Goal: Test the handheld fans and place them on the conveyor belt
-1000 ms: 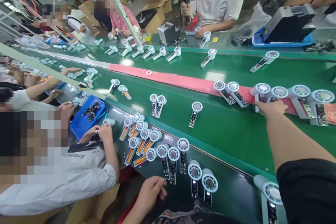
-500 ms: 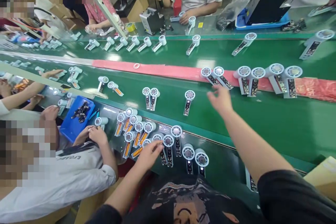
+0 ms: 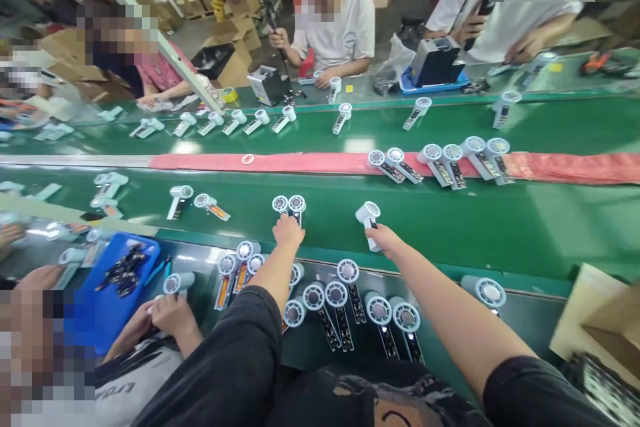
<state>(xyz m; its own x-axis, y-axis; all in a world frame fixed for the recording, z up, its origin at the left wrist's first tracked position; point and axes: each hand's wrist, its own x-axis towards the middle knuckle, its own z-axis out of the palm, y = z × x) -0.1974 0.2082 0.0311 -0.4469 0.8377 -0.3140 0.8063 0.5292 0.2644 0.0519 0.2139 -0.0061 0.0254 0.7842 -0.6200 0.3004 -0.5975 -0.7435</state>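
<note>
Gripping the handle of a pale-blue plastic fan unit with a round, vented head [image 3: 369,212], the person's right hand [image 3: 385,239] reaches over the smooth green conveyor belt [image 3: 450,233]. The unit's head points to the far side; whether its handle rests on the belt or is raised cannot be told. To the left, the person's left hand [image 3: 289,232] lies palm down over the handles of two pale-blue fan units standing side by side [image 3: 297,203]. Its fingers are mostly hidden, so it cannot be told whether they are closed on either handle.

Farther left on the belt lies a pale-blue fan unit with an orange strip in its handle [image 3: 212,206]. On the near side, the dark bench [image 3: 530,320] holds several fan units with black circuit boards in their handles [image 3: 336,293], and to their left a cluster of fan units with orange-filled handles [image 3: 245,250], partly covered by the left arm. At near left, a co-worker's hands [image 3: 173,317] are beside a blue plastic tray [image 3: 150,248] of small black parts [image 3: 123,270]. An open brown cardboard box [image 3: 615,313] sits at near right.

Beyond the hands, a pinkish-red strip [image 3: 320,163] runs lengthwise, with six fan units [image 3: 453,153] on its right part. At the far side, a co-worker in a white shirt [image 3: 357,23] works at the bench.
</note>
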